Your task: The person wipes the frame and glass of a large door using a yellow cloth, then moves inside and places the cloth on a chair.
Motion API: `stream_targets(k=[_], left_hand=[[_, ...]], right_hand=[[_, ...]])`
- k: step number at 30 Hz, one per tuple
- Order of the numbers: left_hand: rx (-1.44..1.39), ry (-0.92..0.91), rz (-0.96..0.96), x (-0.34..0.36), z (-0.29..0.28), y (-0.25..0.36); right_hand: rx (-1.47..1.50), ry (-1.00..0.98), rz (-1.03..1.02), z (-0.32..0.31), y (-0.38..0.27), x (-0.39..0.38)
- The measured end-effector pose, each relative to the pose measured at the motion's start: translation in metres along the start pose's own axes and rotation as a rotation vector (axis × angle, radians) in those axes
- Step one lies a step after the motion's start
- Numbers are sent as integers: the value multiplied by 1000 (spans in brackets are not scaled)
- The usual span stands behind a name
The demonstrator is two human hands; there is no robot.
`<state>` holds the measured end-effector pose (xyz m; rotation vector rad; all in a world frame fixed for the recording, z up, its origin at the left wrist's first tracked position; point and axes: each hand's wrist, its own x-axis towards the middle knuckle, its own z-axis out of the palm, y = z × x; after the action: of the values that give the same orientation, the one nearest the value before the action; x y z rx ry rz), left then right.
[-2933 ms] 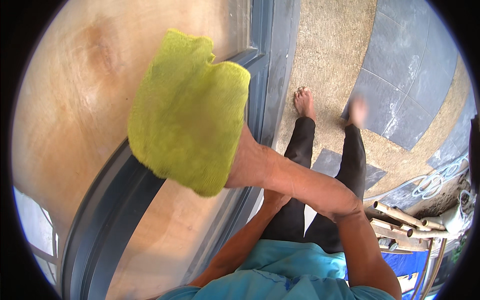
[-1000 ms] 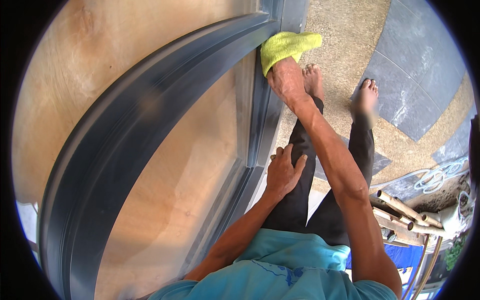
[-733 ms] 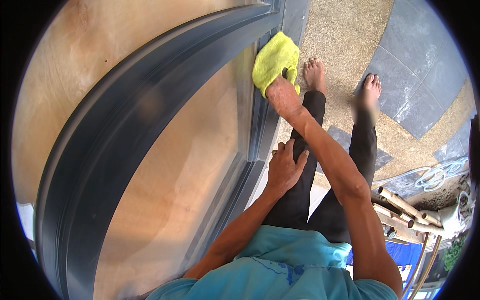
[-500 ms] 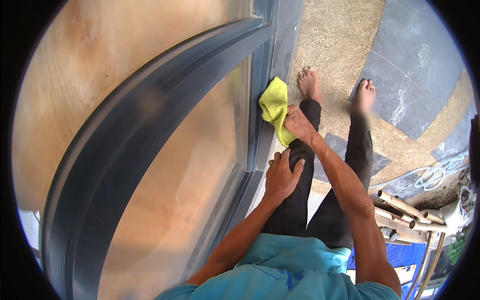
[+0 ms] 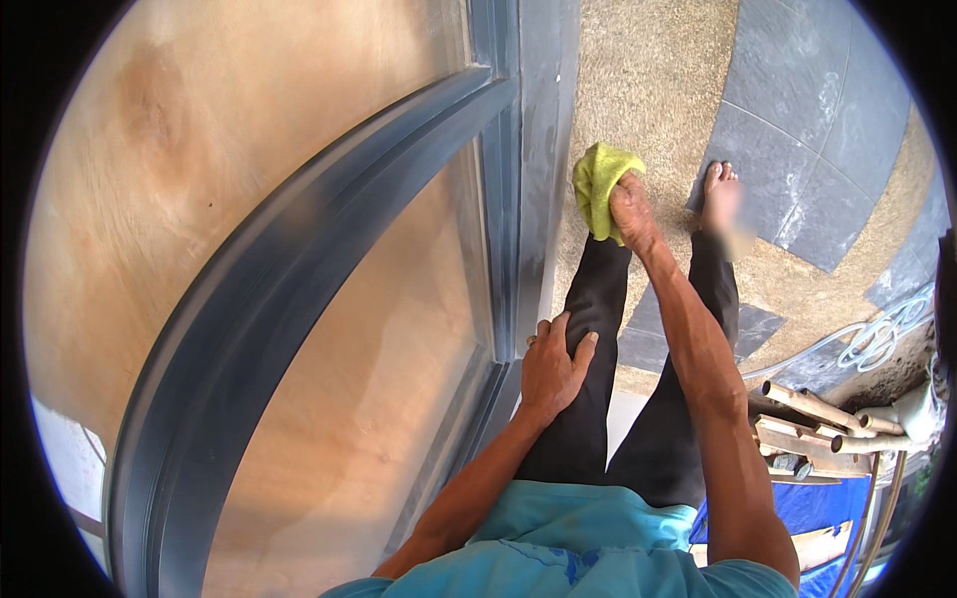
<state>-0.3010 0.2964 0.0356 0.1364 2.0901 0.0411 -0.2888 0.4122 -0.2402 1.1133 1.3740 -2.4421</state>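
A yellow-green cloth is bunched in my right hand, held out over my left foot, which it hides, and beside the dark frame. My left hand rests open on my black-clad left leg, fingers spread near the knee. On my left stands a dark grey-blue framed glazed door or window with pale wood or plywood showing in its panes.
The floor is pebbled with grey slate tiles; my right foot is bare. A coiled pale hose, bamboo poles and boards, a white sack and blue sheeting lie to the right.
My right hand with the cloth has pulled away from the frame, to the right over my left foot. Earlier the cloth was pressed against the frame. My left hand stays on the leg.
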Motion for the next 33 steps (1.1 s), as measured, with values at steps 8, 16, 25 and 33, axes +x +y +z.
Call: stream_targets(k=[8,16,25,33], left_hand=[[22,16,35,8,-4,8],[38,46,73,5,-6,8],[9,73,64,9,-4,4],[17,58,70,11,-10,9]], right_hand=[[-279,59,-29,32,3,73],[-42,257,-427,16,-174,181],[-231,363,-180,47,-102,160],[-635,425,-369,12,-195,225]])
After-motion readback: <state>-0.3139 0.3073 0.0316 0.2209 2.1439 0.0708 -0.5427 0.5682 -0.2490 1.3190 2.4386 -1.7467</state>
